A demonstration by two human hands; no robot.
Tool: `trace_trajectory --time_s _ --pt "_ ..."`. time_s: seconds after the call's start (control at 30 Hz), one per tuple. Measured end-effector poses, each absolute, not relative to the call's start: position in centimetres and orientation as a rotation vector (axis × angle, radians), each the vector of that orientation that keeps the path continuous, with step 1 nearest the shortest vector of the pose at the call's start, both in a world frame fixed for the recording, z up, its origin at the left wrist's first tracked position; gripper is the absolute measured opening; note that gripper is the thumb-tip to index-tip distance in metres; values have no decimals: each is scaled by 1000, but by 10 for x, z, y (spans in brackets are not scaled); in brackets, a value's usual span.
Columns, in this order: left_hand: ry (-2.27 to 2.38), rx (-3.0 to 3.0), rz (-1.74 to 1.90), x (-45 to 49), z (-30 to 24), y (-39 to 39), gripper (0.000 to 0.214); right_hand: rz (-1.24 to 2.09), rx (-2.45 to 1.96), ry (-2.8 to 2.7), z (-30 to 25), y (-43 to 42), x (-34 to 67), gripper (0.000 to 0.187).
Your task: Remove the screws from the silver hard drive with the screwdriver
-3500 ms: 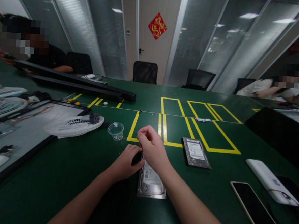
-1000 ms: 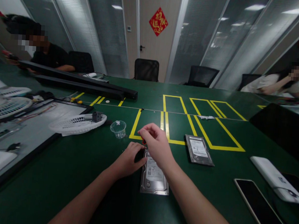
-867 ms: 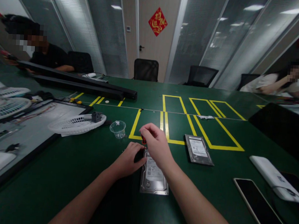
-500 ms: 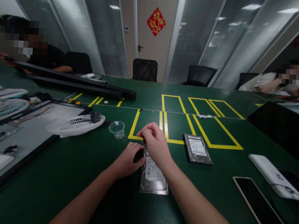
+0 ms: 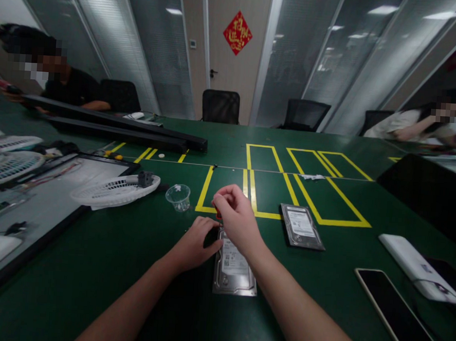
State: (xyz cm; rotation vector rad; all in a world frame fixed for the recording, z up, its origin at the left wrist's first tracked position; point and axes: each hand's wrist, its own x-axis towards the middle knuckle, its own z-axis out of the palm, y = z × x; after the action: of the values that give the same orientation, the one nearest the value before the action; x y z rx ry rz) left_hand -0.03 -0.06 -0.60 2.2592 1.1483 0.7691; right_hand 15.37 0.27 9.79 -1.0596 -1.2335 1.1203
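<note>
A silver hard drive (image 5: 235,271) with a white label lies flat on the green table, in front of me. Above its far left corner, my right hand (image 5: 236,212) is closed around a small screwdriver (image 5: 218,213) with a red and black handle, mostly hidden by the fingers. My left hand (image 5: 198,246) grips the drive's left edge, thumb on the rim and fingertips near the screwdriver's lower end. The exact contact at the tip is too small to make out. To the right lies a second hard drive (image 5: 302,226), label up.
A clear plastic cup (image 5: 178,197) stands left of my hands, by a white fan grille (image 5: 114,190) and a large panel (image 5: 56,206). On the right lie a phone (image 5: 400,315) and a white device (image 5: 419,267). Yellow tape (image 5: 344,223) marks the table. Two people sit beyond.
My right hand has turned slightly and risen a little with the screwdriver. The left hand and the hard drive have stayed in place.
</note>
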Motion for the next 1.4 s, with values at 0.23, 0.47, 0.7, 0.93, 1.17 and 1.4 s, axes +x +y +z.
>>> trace_trajectory --time_s 0.23,0.47,0.7,0.93,1.17,1.4 --pt "1135 2263 799 -1 -10 0 32 1086 -1086 -1278 96 2 156 14" --pt "1153 2264 741 -1 -6 0 28 1077 -1070 -1295 95 4 158 18" --pt "1148 2241 766 0 -7 0 33 1130 -1052 -1226 96 3 154 13" --pt "1134 2249 773 -1 -5 0 33 1031 -1071 -1348 94 5 158 17" --pt "1148 2257 775 -2 -11 1 31 1156 -1047 -1226 98 3 154 13" --pt "1138 2271 771 -2 -10 0 33 1033 -1093 -1322 95 4 157 15"
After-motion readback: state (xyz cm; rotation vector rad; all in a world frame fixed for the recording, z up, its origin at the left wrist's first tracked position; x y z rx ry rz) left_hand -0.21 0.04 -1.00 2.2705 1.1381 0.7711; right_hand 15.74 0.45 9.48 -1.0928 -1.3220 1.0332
